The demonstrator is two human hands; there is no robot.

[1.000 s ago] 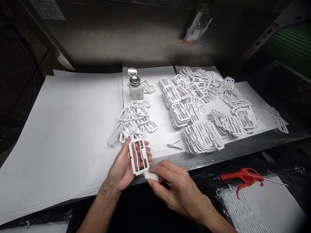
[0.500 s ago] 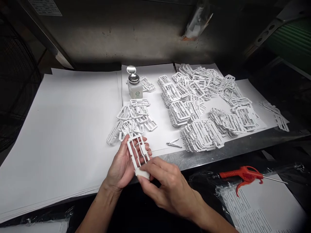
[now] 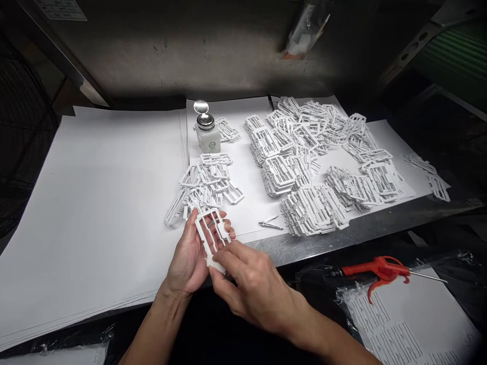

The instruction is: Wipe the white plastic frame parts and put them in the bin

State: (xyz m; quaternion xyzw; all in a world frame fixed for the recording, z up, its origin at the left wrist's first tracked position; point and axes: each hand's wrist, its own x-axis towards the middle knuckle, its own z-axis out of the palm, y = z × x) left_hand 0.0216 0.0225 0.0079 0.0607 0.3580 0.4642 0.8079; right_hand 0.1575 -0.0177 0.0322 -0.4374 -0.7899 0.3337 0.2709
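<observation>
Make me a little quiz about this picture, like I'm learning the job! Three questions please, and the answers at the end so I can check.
1. Pick one. The round lid of the small bottle is: a) shut, b) flipped up, c) missing.
2. True or false? The red gun-shaped tool lies right beside the bottle.
3. Fill the gap. The ____ hand holds a white pad against the near end of the white frame.

Key: 1: b. 2: false, it lies away to the right, below the table edge in the picture. 3: right; that is the right hand.
</observation>
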